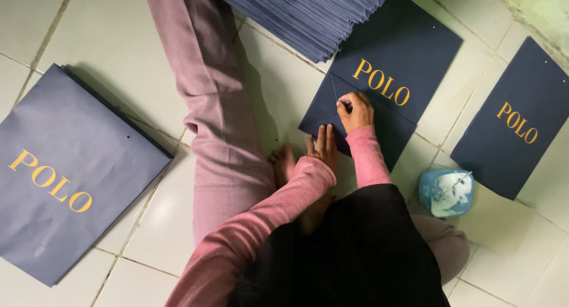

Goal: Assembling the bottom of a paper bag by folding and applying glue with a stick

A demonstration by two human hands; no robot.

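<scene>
The flat navy paper bag with gold lettering lies on the white tiled floor before my knees. My left hand presses open on its near corner; my right hand, closed, pinches the fold, which I should crease firmly and evenly.

Left hand flat (fingers together); right hand curled, pinching.

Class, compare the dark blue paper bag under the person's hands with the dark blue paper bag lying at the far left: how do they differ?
The dark blue paper bag under the hands has its lower end folded into creases; the dark blue paper bag at the far left lies fully flat. The right hand and left hand touch the first; nothing touches the second. Both carry gold lettering.
</scene>
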